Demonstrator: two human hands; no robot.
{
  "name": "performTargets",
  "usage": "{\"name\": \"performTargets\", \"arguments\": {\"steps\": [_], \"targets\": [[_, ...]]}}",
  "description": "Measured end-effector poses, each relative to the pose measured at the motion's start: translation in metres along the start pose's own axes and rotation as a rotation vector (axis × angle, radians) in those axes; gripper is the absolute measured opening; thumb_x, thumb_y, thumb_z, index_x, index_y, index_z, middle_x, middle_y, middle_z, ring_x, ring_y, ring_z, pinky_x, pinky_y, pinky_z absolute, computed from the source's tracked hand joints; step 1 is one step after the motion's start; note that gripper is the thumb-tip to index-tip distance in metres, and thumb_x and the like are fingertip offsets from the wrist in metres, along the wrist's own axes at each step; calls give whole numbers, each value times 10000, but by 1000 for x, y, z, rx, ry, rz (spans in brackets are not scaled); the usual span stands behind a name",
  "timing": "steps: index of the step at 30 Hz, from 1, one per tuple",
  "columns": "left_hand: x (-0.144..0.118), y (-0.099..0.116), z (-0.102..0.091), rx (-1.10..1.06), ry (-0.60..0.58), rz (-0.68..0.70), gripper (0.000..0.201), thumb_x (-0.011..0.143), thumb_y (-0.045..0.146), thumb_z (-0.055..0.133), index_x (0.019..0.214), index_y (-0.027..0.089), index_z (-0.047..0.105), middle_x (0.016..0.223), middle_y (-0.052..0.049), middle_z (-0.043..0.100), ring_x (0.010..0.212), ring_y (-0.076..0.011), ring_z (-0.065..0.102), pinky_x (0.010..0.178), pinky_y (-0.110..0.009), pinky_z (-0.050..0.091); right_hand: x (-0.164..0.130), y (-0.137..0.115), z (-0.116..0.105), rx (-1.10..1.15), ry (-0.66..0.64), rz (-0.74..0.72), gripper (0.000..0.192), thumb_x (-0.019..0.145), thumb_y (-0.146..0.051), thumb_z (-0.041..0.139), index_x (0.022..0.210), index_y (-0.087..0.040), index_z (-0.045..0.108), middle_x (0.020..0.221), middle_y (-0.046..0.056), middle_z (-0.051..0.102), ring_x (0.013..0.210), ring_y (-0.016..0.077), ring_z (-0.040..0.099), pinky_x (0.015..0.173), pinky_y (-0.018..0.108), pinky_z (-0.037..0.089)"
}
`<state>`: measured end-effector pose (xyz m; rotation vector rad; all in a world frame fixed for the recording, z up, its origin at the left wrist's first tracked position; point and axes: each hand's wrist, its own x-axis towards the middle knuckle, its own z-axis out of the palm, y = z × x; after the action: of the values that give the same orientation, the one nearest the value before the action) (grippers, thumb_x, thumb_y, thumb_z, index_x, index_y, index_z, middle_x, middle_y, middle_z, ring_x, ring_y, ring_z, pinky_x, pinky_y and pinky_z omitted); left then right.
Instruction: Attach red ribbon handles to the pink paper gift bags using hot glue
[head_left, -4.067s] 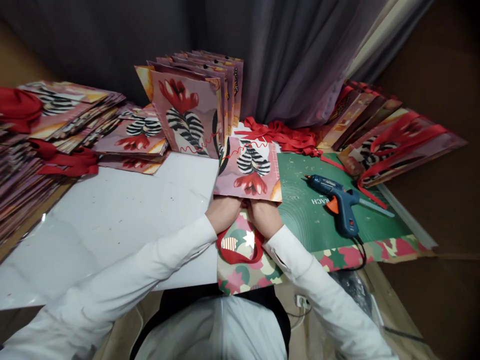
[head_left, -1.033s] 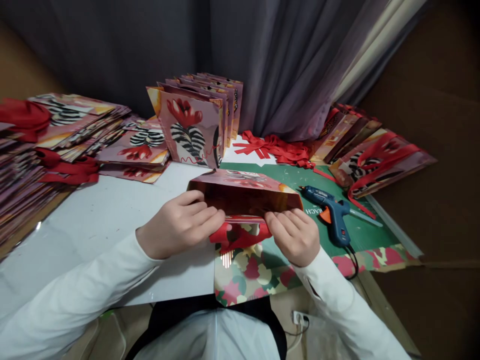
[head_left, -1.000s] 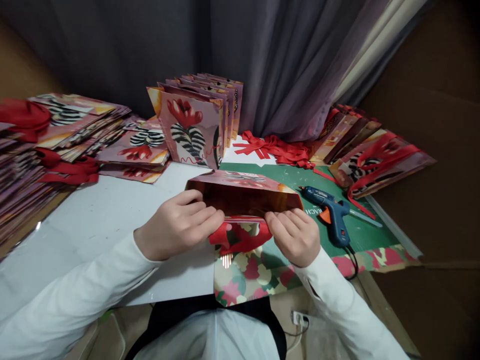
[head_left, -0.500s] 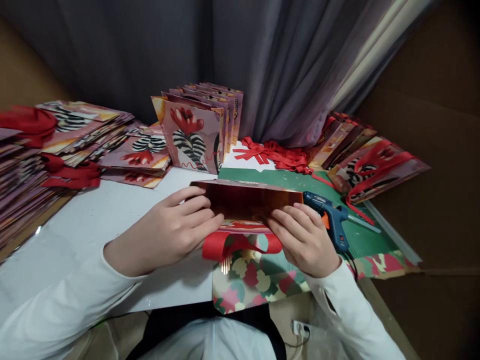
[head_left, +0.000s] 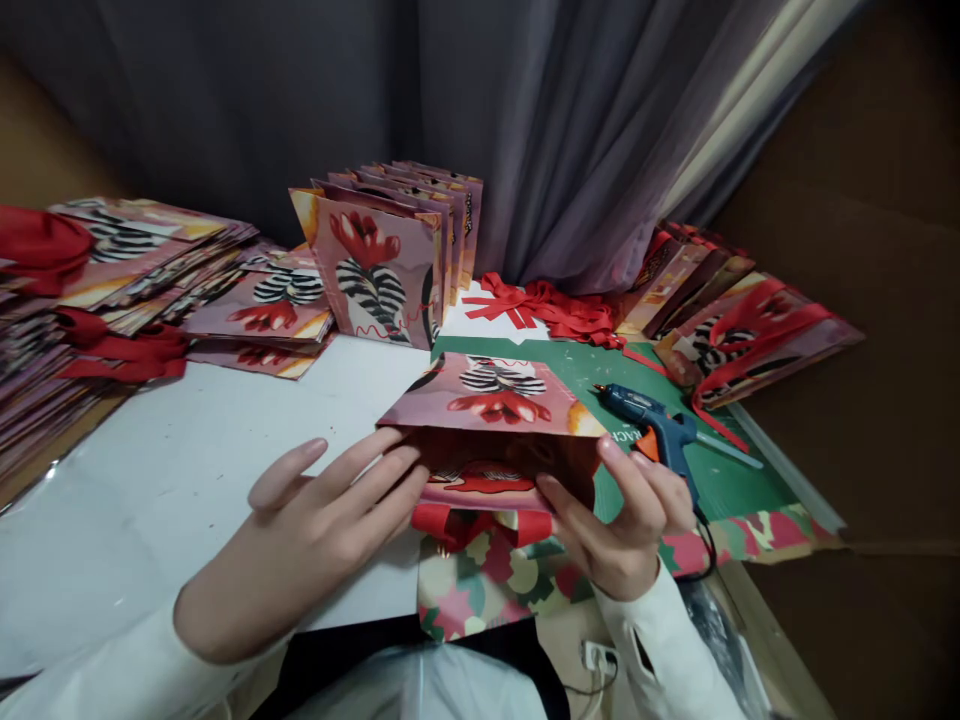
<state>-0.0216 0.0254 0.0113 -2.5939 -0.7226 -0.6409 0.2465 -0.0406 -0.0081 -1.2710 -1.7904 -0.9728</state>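
Observation:
A pink paper gift bag (head_left: 420, 405), printed with a red flower and black-and-white stripes, lies tilted with its mouth facing me. My left hand (head_left: 322, 530) has its fingers stretched out against the mouth's left edge, the thumb raised away from the bag. At the right corner, my right hand (head_left: 619, 510) grips the bag's edge, some fingertips reaching into the mouth. A red ribbon handle (head_left: 435, 522) loops below the near panel. The inside of the bag is dark and partly hidden.
A blue glue gun (head_left: 637, 405) lies on a green cutting mat (head_left: 577, 362) at the right. Red ribbons (head_left: 577, 310) are heaped behind. Standing bags (head_left: 375, 270) are at the back, more bags (head_left: 757, 340) at the right, and flat stacks (head_left: 150, 260) at the left.
The bag has tipped so its far printed panel now shows, and its mouth has come lower toward me. My left thumb has lifted off, and my right hand has shifted slightly down.

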Motion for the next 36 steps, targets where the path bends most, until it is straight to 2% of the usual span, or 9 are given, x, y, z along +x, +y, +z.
{"name": "performTargets", "arguments": {"steps": [5,10,12,15,17,20,25,32,36], "targets": [[-2,17,1,44,-46,-44,414,853,30,333,1036,210,658,1079,-62,710,1069,-234,609,877,-422,381,-6,-17,2,47,-124,80,216,910,-291,491,975,-348,690,1187,69,578,1165,280,381,922,443,322],[15,28,7,97,-72,-26,399,810,72,407,1120,153,645,1060,-106,709,1040,-247,616,993,-409,373,-10,-26,11,-128,-126,37,147,901,-304,568,984,-326,688,1120,30,668,1140,236,414,979,400,239],[24,33,10,90,-146,15,397,785,78,453,1131,138,639,1109,-117,690,1039,-260,614,1010,-412,382,-12,-26,15,-166,-125,17,141,882,-307,611,1001,-315,686,1088,33,680,1109,222,436,985,382,236],[38,36,13,3,-327,45,360,792,81,479,1117,129,628,1147,-128,660,1011,-275,617,919,-430,456,-16,-23,20,-164,-104,7,143,860,-324,646,998,-335,680,1048,34,676,1091,217,464,984,381,247],[47,33,15,-83,-382,25,414,802,79,474,1200,134,577,1231,-138,615,1086,-288,588,909,-435,467,-20,-21,23,-160,-103,-5,168,855,-319,650,1017,-349,681,1030,36,664,1079,218,478,984,384,257],[56,25,22,-219,-345,-24,526,753,45,485,1267,149,520,1344,-147,538,1242,-306,491,987,-459,432,-23,-20,26,-148,-76,-41,176,851,-288,652,1013,-342,697,991,42,643,1038,211,484,994,375,265],[65,17,36,-439,-348,-143,432,688,15,489,1081,161,593,1145,-122,650,1054,-266,615,871,-379,519,-24,-21,29,-122,-52,-34,151,854,-256,637,961,-329,714,965,31,653,1040,202,468,1015,362,243],[82,17,43,-595,-742,-286,495,712,119,536,1205,159,555,1268,-147,586,1143,-332,572,920,-418,502,-27,-26,31,-185,-217,-33,274,882,-195,504,1034,-299,707,1081,-20,702,1130,210,414,1065,413,121],[86,22,41,-607,-770,-329,529,715,120,525,1242,172,533,1280,-138,581,1144,-332,574,933,-427,494,-21,-38,30,-182,-331,98,309,872,-125,459,994,-263,707,1067,5,712,1138,237,421,1050,423,120]]}}
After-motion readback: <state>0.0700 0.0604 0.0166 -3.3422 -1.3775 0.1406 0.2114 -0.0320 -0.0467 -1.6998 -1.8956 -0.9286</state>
